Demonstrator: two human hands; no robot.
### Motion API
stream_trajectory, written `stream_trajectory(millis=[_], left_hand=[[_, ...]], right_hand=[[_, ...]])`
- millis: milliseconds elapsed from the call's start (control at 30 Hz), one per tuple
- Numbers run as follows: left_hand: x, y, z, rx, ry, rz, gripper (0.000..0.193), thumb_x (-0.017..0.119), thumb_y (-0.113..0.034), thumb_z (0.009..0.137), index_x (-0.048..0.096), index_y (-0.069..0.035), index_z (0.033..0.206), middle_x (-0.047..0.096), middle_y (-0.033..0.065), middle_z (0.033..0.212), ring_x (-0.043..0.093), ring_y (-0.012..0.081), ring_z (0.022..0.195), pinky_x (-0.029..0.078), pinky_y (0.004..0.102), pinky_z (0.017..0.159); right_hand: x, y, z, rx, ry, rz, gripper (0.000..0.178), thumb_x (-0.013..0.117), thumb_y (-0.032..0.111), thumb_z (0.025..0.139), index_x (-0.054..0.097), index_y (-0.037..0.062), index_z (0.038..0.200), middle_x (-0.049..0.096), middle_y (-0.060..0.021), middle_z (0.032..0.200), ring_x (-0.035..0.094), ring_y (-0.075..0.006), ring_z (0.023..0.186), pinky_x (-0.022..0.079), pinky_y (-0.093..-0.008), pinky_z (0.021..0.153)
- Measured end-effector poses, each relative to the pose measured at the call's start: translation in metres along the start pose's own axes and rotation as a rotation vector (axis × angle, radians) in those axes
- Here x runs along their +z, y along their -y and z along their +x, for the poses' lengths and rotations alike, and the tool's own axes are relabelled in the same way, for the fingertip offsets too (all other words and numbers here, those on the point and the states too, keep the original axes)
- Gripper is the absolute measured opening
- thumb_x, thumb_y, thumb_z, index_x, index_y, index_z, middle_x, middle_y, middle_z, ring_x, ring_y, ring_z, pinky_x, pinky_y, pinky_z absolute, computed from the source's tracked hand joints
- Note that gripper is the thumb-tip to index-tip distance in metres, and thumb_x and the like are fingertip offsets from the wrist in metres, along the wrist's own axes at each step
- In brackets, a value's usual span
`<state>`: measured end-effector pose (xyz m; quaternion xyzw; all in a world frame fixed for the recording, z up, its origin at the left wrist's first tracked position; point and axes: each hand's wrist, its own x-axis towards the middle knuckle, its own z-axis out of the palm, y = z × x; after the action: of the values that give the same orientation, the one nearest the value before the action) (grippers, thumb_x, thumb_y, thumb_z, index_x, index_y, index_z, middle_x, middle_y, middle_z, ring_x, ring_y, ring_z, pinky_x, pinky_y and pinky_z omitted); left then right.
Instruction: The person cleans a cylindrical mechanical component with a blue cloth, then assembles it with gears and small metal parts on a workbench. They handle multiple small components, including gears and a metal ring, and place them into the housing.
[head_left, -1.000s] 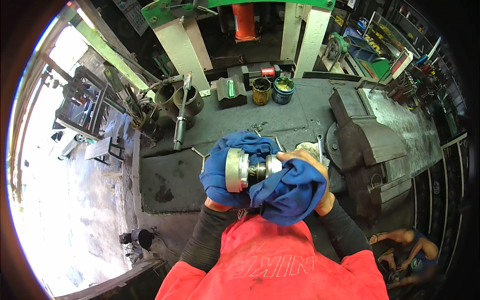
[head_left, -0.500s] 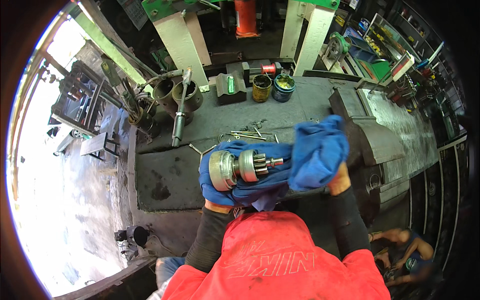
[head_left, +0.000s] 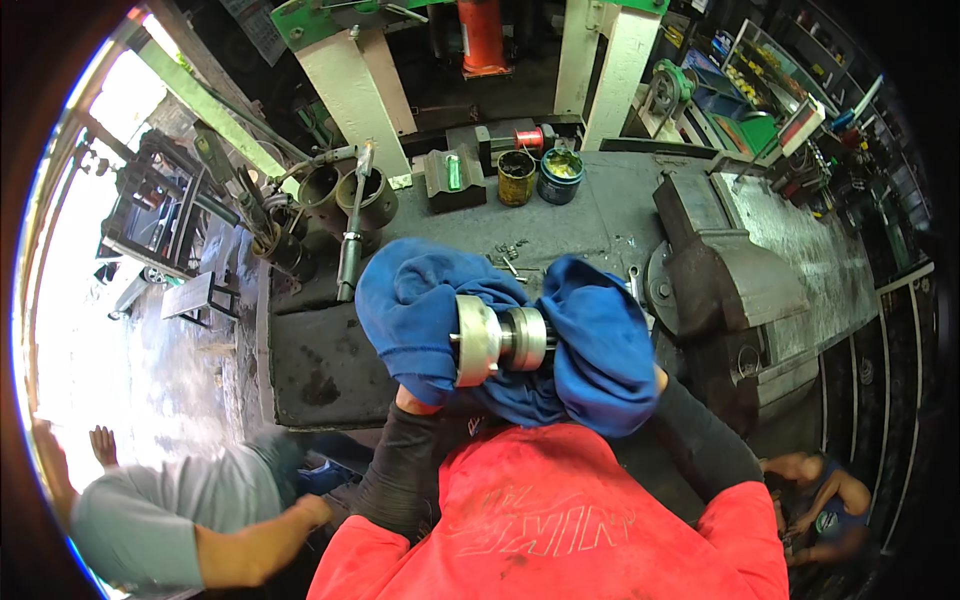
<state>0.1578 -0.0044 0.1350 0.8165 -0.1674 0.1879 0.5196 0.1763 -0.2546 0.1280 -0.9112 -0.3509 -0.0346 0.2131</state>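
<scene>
One metal part (head_left: 480, 342) was above the bench (head_left: 600, 225), between two bunches of blue cloth (head_left: 405, 310). The left hand (head_left: 415, 401) held this part through cloth; the right hand (head_left: 660, 379) gripped cloth, its fingers hidden. Two open cans (head_left: 516, 182) stood behind.

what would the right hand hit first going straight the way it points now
First the blue cloth bunched over the right hand; beyond that, perhaps the metal part, though the cloth hides most of the hand and depth is unclear.
</scene>
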Motion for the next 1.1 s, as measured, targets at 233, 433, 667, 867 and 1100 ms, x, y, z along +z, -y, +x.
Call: stream_trajectory(millis=[233,433,667,867,1100], left_hand=[[0.016,0.002,-0.009,0.136,-0.025,0.025,0.034,0.084,-0.03,0.079,0.077,-0.005,0.102,0.077,0.0065,0.099,0.074,0.0233,0.09,0.057,0.0351,0.085],[0.006,-0.004,-0.004,0.1,-0.076,0.088,0.033,0.083,-0.029,0.08,0.079,-0.005,0.103,0.077,0.007,0.099,0.074,0.024,0.091,0.057,0.0355,0.086],[0.006,-0.017,-0.014,-0.079,-0.164,0.04,0.02,0.077,-0.018,0.085,0.077,-0.004,0.099,0.077,0.0088,0.098,0.075,0.0226,0.09,0.057,0.0333,0.085],[0.004,-0.006,-0.017,0.007,-0.088,0.083,0.015,0.076,-0.015,0.085,0.076,-0.005,0.096,0.076,0.0075,0.097,0.074,0.0233,0.088,0.058,0.0322,0.084],[0.005,-0.008,-0.025,-0.087,-0.135,0.049,0.015,0.081,-0.013,0.082,0.077,-0.005,0.095,0.076,0.0069,0.098,0.074,0.0199,0.088,0.058,0.0309,0.084]], right_hand=[[-0.001,0.0,-0.007,-0.26,-0.391,0.389,0.04,0.076,0.008,0.09,0.063,0.0009,0.127,0.068,-0.0149,0.104,0.068,-0.0325,0.094,0.056,-0.0393,0.084],[-0.007,-0.039,0.003,0.459,-0.092,1.466,0.035,0.066,0.019,0.107,0.064,0.0001,0.137,0.074,-0.0056,0.115,0.07,-0.0134,0.102,0.059,-0.0309,0.09],[-0.024,-0.024,-0.011,-0.198,-0.251,0.298,0.049,0.079,0.017,0.088,0.061,-0.0044,0.128,0.062,-0.022,0.138,0.061,-0.0363,0.131,0.048,-0.0417,0.11],[0.005,-0.013,-0.007,0.11,-0.187,0.773,0.023,0.072,0.015,0.092,0.067,-0.0024,0.107,0.074,-0.0166,0.1,0.073,-0.03,0.09,0.058,-0.0415,0.083],[0.006,-0.016,-0.015,0.132,-0.333,0.912,0.031,0.073,0.013,0.094,0.066,-0.0021,0.119,0.074,-0.0171,0.11,0.073,-0.0264,0.097,0.058,-0.0388,0.089]])
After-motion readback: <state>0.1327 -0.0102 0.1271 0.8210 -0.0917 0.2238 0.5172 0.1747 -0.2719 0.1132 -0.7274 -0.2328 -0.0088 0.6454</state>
